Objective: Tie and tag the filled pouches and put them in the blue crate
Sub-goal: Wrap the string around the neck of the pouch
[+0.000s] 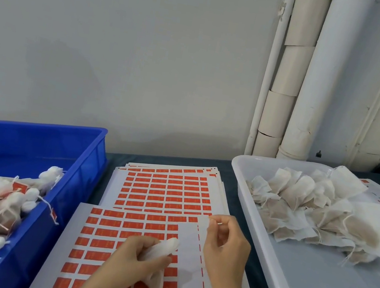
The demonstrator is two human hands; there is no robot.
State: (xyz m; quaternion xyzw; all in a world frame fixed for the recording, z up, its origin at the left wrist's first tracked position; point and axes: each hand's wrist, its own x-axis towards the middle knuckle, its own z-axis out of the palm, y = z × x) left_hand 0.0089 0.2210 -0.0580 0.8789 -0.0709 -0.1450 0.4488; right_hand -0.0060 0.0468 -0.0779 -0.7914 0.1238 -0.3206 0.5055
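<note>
My left hand (138, 255) curls round one filled pouch (167, 246) above the label sheets (165, 190), likely to keep it closed. My right hand (224, 244) pinches what looks like its string end (214, 221) — ready for tying, with the blue crate (33, 134) close on my left.

Left hand (136, 257) curled; right hand (226, 248) in apparent fingertip pinch.

Open sticker sheets (165, 190) between blue crate (84, 158) and white tray (246, 194).
</note>
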